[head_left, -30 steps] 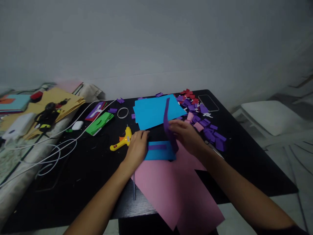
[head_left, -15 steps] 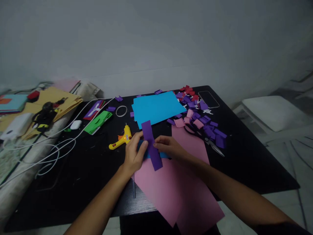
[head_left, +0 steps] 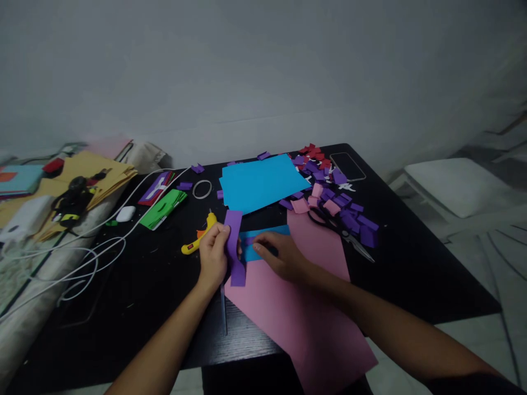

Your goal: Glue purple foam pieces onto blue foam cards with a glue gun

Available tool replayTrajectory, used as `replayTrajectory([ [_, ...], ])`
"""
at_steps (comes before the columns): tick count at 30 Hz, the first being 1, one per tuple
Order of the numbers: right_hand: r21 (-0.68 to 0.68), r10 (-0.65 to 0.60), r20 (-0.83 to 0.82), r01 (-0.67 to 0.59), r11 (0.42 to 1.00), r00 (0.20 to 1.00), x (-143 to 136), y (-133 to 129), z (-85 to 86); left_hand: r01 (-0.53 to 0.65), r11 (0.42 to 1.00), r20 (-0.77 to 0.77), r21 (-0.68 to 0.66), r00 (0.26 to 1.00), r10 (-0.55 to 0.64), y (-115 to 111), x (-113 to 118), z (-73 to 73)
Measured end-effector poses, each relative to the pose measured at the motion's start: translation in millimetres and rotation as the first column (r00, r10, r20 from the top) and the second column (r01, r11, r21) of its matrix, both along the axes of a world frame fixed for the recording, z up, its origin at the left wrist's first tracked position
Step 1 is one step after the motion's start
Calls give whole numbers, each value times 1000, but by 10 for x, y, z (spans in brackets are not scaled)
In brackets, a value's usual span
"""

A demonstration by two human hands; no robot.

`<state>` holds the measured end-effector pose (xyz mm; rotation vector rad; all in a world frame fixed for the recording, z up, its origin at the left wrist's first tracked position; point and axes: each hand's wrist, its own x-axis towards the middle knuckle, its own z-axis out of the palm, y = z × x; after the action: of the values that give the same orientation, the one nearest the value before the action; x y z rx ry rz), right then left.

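Observation:
My left hand [head_left: 213, 257] is closed around a purple paper strip [head_left: 233, 241], held upright with its lower part curling. Below and beside it lies a blue paper piece [head_left: 252, 255] on top of pink paper [head_left: 284, 296]. My right hand [head_left: 280, 255] is over the blue piece, thumb and fingertips drawn together at a small purple patch [head_left: 248, 240]. Whether the fingers pinch that patch or only touch it, I cannot tell. A yellow glue gun [head_left: 201, 235] lies just left of my left hand, partly behind it.
Scissors [head_left: 354, 241] and a pile of purple, pink and red paper bits [head_left: 325, 192] lie right. Blue sheets [head_left: 261, 184] lie behind the hands. Green paper strips [head_left: 163, 209], a tape ring [head_left: 202, 189] and a looping white cable [head_left: 95, 258] are left. A phone [head_left: 348, 166] lies at the back right.
My left hand has drawn the purple strip leftward, and it now curls. My right hand has left the strip for the blue piece, which shows more. One pink corner at the front no longer shows.

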<state>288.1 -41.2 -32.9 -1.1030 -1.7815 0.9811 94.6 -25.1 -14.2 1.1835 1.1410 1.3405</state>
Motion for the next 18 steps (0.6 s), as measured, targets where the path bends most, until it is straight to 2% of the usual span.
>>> replayTrajectory([
  [4,233,-30,69,13,972,997,24,69,-168,68,993,-15,-92,997,-70,5,37,-16],
  [8,417,33,189,-111,902,981,62,88,-264,93,981,-22,-171,995,-99,17,62,12],
  [14,525,-68,379,-154,837,923,65,56,-288,53,989,-106,-140,992,-68,33,44,-65],
  [18,530,-118,430,-144,836,895,56,67,-329,11,997,-177,-81,984,-25,45,41,-96],
])
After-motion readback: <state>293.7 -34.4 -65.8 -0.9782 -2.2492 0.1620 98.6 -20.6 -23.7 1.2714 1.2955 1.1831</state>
